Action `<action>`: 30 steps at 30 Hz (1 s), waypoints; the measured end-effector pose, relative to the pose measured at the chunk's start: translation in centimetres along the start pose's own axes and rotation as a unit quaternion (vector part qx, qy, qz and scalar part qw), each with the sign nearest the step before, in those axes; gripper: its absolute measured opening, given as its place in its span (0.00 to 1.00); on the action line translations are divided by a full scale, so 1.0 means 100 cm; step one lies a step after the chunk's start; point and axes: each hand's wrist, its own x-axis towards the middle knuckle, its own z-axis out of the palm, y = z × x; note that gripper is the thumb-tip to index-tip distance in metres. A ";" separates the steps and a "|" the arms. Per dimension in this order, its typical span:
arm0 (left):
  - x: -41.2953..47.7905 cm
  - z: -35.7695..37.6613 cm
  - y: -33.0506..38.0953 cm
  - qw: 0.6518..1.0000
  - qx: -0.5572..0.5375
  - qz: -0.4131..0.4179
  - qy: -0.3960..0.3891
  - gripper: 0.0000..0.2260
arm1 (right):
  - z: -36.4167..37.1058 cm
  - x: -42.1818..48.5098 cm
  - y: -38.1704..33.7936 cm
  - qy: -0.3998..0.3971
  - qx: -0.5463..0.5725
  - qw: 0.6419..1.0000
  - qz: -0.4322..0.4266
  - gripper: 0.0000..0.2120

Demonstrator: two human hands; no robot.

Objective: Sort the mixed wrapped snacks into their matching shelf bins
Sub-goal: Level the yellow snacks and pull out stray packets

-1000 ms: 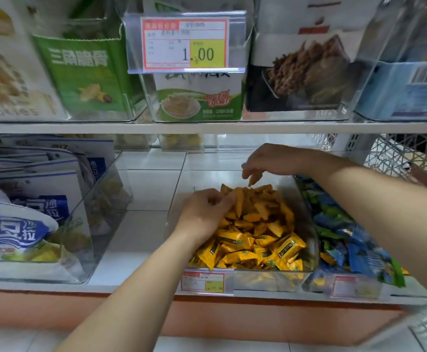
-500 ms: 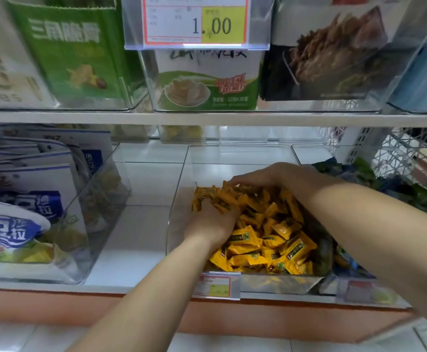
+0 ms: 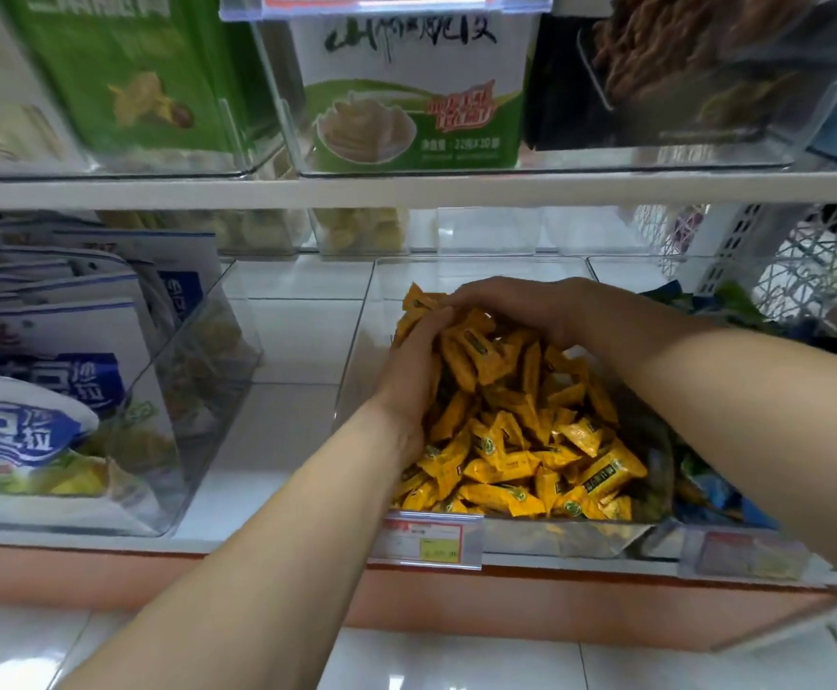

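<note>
On my feed, far left, blue-and-white bags stand packed in a clear box on the white shelf. My left hand is inside the middle clear bin, palm against the left side of the heap, fingers curved up around a bunch of yellow wrapped snacks. These are small glossy pillow packets, orange-yellow with crimped ends, a dark label band and a round green mark, piled loose and filling the bin. A red-and-yellow price tag hangs on its front. My right hand arches over the top of the same bunch, fingers curled onto it and seemingly meeting the left fingertips. Further right lie blue and green packets in the neighbouring bin.
</note>
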 end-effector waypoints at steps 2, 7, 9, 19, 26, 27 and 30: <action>-0.005 0.000 0.005 0.999 -0.021 -0.001 -0.027 0.23 | -0.005 -0.004 0.000 0.012 0.027 0.999 -0.030 0.21; -0.018 -0.002 0.016 0.993 -0.089 -0.010 -0.078 0.25 | -0.020 -0.026 0.002 0.022 0.131 0.990 -0.057 0.21; -0.020 -0.002 0.019 0.993 -0.095 -0.003 -0.074 0.25 | -0.021 -0.035 0.004 0.009 0.165 0.985 -0.057 0.22; -0.040 -0.003 0.023 0.997 0.063 0.044 0.003 0.24 | -0.004 -0.082 0.016 0.037 0.129 0.986 -0.103 0.20; -0.047 -0.011 0.013 0.966 0.235 0.104 0.042 0.09 | 0.027 -0.115 0.012 0.201 -0.380 0.900 -0.070 0.26; -0.047 -0.011 0.013 0.963 0.246 0.105 0.043 0.08 | 0.031 -0.119 0.014 0.223 -0.416 0.880 -0.060 0.29; -0.050 -0.007 0.016 0.962 0.249 0.101 0.039 0.16 | 0.048 -0.123 0.025 0.296 -0.446 0.840 -0.094 0.31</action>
